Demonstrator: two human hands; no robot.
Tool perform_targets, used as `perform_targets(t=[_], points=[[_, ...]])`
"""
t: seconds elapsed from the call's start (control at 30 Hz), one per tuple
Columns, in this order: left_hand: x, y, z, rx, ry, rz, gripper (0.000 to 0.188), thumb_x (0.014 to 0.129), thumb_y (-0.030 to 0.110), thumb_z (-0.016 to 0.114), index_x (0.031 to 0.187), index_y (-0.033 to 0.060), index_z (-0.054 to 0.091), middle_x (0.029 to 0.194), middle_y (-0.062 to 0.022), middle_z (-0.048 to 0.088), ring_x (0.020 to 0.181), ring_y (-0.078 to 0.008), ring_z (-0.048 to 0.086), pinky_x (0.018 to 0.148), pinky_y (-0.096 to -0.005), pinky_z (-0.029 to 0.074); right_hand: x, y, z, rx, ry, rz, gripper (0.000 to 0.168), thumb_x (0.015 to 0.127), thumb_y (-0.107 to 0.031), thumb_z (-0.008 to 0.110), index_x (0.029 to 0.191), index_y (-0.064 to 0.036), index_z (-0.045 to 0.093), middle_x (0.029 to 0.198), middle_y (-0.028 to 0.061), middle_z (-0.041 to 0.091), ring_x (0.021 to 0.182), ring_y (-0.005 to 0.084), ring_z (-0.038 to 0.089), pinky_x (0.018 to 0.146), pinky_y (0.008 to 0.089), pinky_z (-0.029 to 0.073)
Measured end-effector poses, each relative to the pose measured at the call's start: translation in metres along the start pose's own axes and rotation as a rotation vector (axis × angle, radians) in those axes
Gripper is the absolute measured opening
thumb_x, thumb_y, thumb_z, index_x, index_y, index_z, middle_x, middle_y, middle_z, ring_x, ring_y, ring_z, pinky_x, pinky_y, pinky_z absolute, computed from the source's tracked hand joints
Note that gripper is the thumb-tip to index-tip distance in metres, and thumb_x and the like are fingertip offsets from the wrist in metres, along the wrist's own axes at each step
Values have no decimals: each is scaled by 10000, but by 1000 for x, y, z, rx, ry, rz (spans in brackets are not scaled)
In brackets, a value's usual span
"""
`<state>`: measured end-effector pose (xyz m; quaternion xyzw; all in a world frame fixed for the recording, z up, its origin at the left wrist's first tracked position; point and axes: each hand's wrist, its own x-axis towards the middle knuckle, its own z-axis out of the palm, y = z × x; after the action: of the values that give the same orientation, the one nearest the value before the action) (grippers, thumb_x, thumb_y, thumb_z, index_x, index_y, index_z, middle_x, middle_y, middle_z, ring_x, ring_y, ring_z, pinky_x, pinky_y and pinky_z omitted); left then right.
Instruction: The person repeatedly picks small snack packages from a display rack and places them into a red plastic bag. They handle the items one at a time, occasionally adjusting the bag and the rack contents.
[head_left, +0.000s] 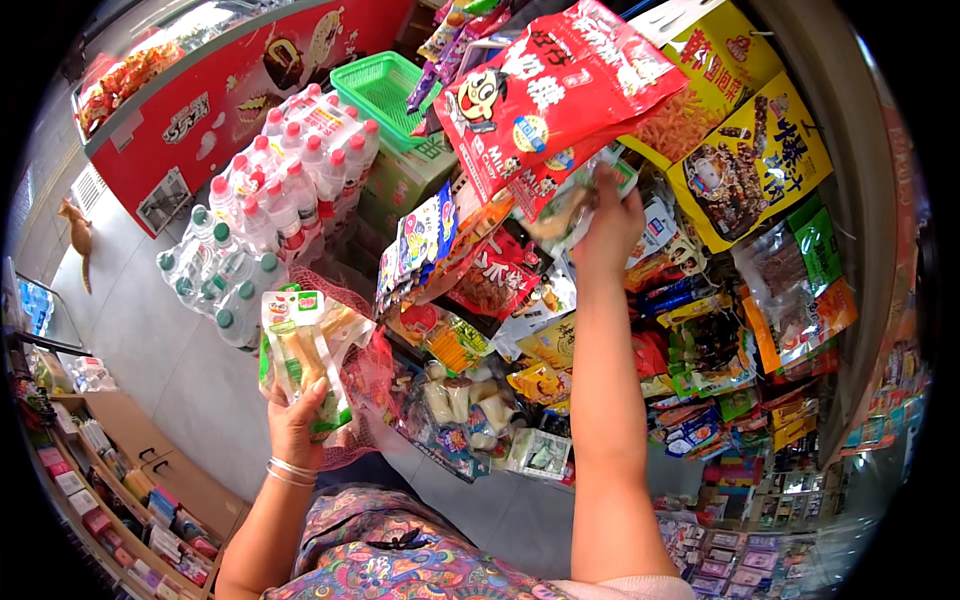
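My left hand (298, 420) grips several vacuum-sealed snack packs (304, 349) with clear windows and green and white print. A red mesh bag (360, 442) hangs beside and behind them. My right hand (613, 217) reaches into the snack rack, its fingers at a clear food packet (562, 214) with a green label, blurred and partly hidden. Just above hangs a large red milk candy bag (555, 90). Left of my right forearm are a red and black snack packet (499, 277) and a plastic bag of pale packaged food (465, 409).
Shrink-wrapped bottles with pink caps (292, 180) and green caps (225, 270) stand left of the rack, near a green plastic basket (382, 86) and a red freezer (225, 105). A cat (77, 232) is on the tiled floor. Shelves of small boxes (127, 480) line the lower left.
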<state>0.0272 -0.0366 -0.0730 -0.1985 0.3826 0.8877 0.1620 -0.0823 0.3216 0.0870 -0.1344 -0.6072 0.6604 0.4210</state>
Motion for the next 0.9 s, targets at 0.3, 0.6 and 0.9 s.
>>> perform_targets(t=[0.3,0.6,0.9], points=[[2,-7,-22,90,73,-55,566,805,71,693,1311,63,440,1112,-35,590,954,-154,603,809,-316,519,33,3,25,102,51,-14,169,860,-15,623,1027,-5,598,943,45,635,770,123,603,649,261,461],[7,-8,-12,72,30,-97,582,780,54,718,1303,63,463,1156,-64,599,995,-178,613,847,-330,515,42,1,27,12,-7,-27,199,865,-48,641,1061,-35,608,989,31,641,789,116,607,631,269,474],[4,-4,-2,64,2,-125,551,787,38,705,1286,58,474,1133,-64,607,965,-178,622,843,-328,518,50,7,21,10,22,-9,184,834,-18,641,1012,8,604,948,63,647,757,160,636,619,295,501]])
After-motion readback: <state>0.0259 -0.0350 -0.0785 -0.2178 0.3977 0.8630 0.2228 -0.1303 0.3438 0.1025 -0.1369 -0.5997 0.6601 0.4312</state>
